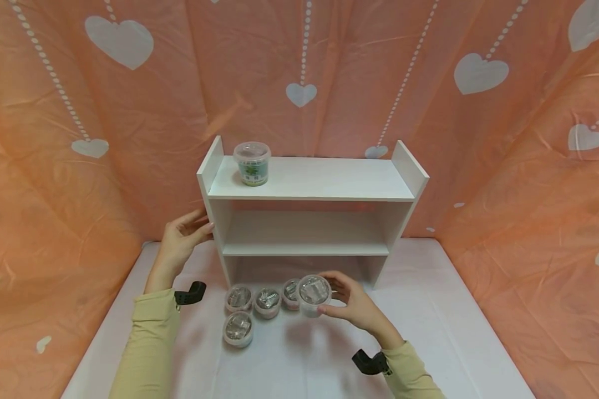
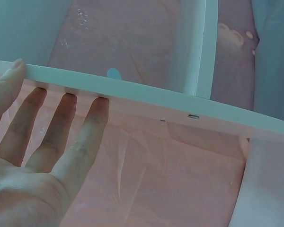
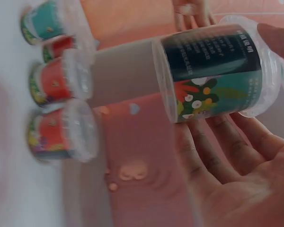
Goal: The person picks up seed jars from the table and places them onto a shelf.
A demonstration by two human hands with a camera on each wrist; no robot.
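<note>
My right hand [image 1: 354, 305] grips a lidded plastic cup [image 1: 314, 293] above the table, thumb on one side and fingers on the other. In the right wrist view, this cup [image 3: 213, 71] has a dark and teal printed label with leaves. My left hand [image 1: 179, 244] touches the outer left side of a white shelf unit [image 1: 304, 180]. In the left wrist view, its fairly straight fingertips meet the panel [image 2: 146, 97] and the thumb lies at the panel's edge. Several similar cups stand on the table before the shelf, among them a cup [image 1: 238, 328] nearest the front.
Another lidded cup [image 1: 252, 163] with a green label stands on the top shelf, at the left. Orange cloth [image 1: 329, 83] with white hearts hangs behind and at both sides. A white cover [image 1: 429, 332] lies over the table.
</note>
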